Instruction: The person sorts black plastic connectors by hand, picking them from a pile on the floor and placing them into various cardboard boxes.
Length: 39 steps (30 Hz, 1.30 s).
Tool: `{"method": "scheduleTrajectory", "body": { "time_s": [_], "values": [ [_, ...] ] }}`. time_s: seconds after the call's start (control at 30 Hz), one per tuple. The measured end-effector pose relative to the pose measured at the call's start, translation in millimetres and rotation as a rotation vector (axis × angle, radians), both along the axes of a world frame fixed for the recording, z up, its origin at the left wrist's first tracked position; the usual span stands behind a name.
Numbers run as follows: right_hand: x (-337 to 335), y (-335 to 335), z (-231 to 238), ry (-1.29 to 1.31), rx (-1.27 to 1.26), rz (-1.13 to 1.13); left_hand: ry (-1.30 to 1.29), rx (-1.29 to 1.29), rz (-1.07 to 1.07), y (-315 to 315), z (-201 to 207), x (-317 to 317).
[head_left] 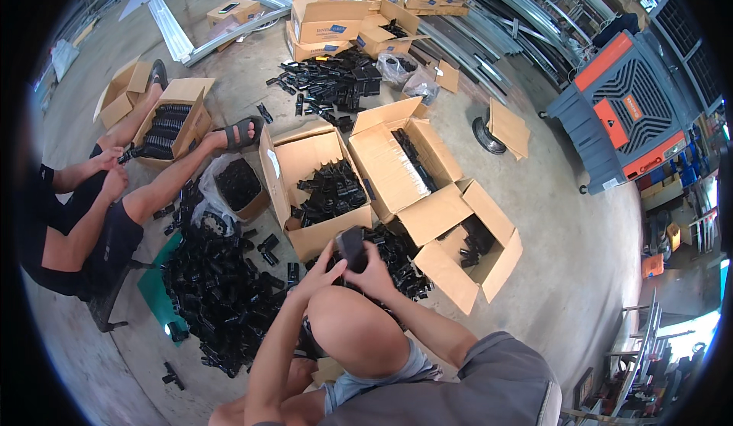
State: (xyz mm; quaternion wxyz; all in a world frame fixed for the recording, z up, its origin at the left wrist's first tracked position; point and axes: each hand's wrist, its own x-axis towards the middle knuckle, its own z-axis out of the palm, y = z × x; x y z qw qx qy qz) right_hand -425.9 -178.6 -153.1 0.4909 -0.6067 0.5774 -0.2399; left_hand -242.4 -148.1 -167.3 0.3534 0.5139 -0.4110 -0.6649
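Note:
Above my raised knee I hold a black plastic part [352, 247] between both hands; its exact kind is not clear. My left hand [324, 272] grips it from the left side, fingers closed around it. From the right, my right hand [372, 271] closes on the same part. Just beyond my hands stands an open cardboard box [334, 235] partly filled with black plastic parts [334, 191]. A large heap of similar black parts [217, 292] lies on the floor to the left, and more lie beneath my hands, partly hidden by my knee.
Two open boxes, one long [382, 155] and one smaller [502, 262], stand to the right. At left a seated co-worker [84, 227] handles a black part by a filled box [197, 124]. Another pile [328, 82] lies farther off. A grey-orange machine [626, 113] stands at right.

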Motion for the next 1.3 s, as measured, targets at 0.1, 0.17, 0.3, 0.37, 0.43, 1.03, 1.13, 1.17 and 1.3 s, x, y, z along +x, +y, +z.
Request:
{"method": "scheduleTrajectory", "body": {
  "time_s": [0.1,0.17,0.3,0.37,0.43,1.03,1.13,1.17,1.3],
  "values": [
    [-22,-28,17,0.172,-0.071,-0.327,-0.115,0.113,0.013,32,10,46],
    [-69,-69,-25,0.351,-0.169,-0.488,-0.291,0.128,-0.086,52,4,84],
    [-138,-126,-65,0.749,0.001,-0.515,-0.632,0.086,-0.123,92,57,138],
    [-144,-130,-78,0.883,0.074,-0.492,-0.680,0.116,-0.074,111,76,159],
    [-145,-127,-84,0.910,0.054,-0.460,-0.717,0.137,-0.030,129,90,172],
    [-166,-92,-55,0.906,-0.057,-0.517,-0.396,0.092,0.165,162,116,189],
    [-141,-85,-60,0.821,-0.274,-0.606,-0.360,0.081,0.276,180,117,202],
    [-122,-74,-57,0.904,-0.315,-0.606,-0.363,0.081,0.332,195,115,212],
    [-120,-36,-48,0.680,-0.391,-0.557,-0.518,-0.062,0.180,173,104,205]
  ]
}}
